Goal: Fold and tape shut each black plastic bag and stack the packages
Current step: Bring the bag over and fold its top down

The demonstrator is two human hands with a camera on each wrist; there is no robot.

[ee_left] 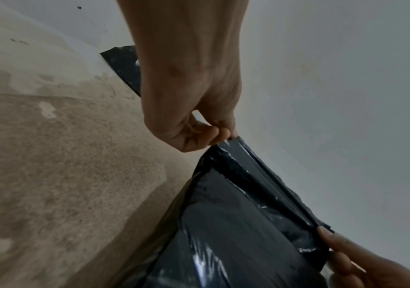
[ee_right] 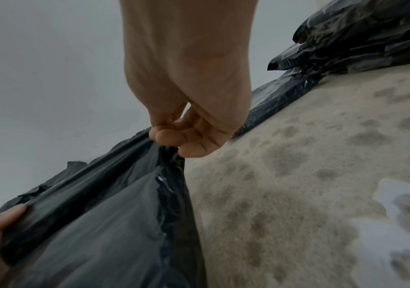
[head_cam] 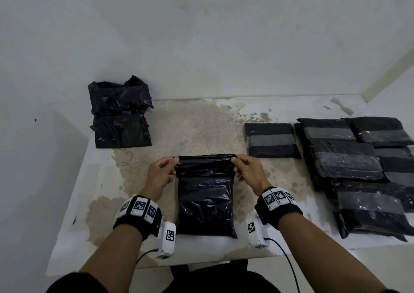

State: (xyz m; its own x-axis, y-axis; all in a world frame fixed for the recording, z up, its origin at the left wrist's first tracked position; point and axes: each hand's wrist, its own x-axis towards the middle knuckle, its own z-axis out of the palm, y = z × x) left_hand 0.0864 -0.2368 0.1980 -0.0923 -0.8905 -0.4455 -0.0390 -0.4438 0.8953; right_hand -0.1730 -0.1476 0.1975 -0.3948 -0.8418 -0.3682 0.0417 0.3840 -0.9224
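Observation:
A filled black plastic bag [head_cam: 206, 200] lies in front of me on the worn table [head_cam: 190, 131]. Its top flap [head_cam: 205, 160] is raised and rolled over toward me. My left hand [head_cam: 173, 163] pinches the flap's left corner, and my right hand [head_cam: 236, 163] pinches the right corner. In the left wrist view the left hand [ee_left: 221, 134] grips the folded edge of the bag [ee_left: 236, 224]. The right wrist view shows the right hand [ee_right: 167, 139] pinching the crumpled corner of the bag [ee_right: 100, 224].
An untaped pile of black bags [head_cam: 119, 113] sits at the table's back left. Taped packages lie to the right: a single one [head_cam: 271, 140] and an overlapping stack [head_cam: 358, 171]. White walls close in behind and on the left. The table's front edge is near my wrists.

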